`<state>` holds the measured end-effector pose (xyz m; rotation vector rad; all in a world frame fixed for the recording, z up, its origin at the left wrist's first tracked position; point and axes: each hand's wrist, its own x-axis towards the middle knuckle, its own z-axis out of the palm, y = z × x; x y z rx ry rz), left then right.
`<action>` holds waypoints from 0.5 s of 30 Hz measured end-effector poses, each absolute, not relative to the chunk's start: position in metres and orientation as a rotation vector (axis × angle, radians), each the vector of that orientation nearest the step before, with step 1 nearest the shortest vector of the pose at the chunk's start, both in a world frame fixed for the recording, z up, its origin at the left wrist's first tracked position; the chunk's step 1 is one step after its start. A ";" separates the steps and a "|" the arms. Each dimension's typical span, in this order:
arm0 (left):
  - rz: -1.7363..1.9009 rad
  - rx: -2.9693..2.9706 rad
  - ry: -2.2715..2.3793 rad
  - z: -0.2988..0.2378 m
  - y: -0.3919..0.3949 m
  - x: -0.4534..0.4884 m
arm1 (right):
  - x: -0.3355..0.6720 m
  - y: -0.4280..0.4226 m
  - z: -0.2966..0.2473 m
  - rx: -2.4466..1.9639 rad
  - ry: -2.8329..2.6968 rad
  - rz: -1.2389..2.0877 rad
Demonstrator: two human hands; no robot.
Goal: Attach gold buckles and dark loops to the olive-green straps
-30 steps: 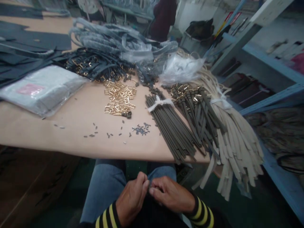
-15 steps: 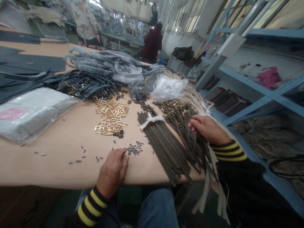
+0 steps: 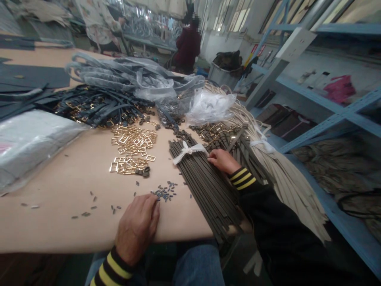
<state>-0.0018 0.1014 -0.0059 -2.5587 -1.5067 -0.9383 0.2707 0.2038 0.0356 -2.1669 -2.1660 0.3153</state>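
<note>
The dark straps (image 3: 208,190) lie in a bunch right of the middle of the frame, on the tabletop (image 3: 89,167), with a white tie (image 3: 189,150) around them near the top. Each strap looks thin, flat and light, and I think it would bend a bit but mostly stay straight. Below the tie they could slide about, so close to the tie looks like a good place to take hold. The tiny dark bits (image 3: 165,193) lie in a small heap just below the middle of the frame. They look hard and very light, and could skid away, so I would pinch one by its long sides. My right grip (image 3: 224,161) is at the right side of the bunch, just below the tie, bent and narrow; I can't tell if a strap is pinched in it. My left grip (image 3: 138,222) is low in the frame, left of the middle, curled and narrow, right at the left edge of the heap. I can't tell if it has a bit inside.
</note>
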 end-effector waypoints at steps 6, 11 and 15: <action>-0.907 -2.558 -1.493 -0.007 0.100 -0.002 | 0.266 0.201 0.048 -2.165 -2.172 0.376; -1.058 -2.551 -1.553 -0.008 0.100 -0.005 | 0.266 0.151 0.084 -2.141 -2.132 0.453; -1.417 -2.575 -1.859 0.006 0.087 -0.002 | 0.245 0.082 0.099 -1.879 -1.843 1.127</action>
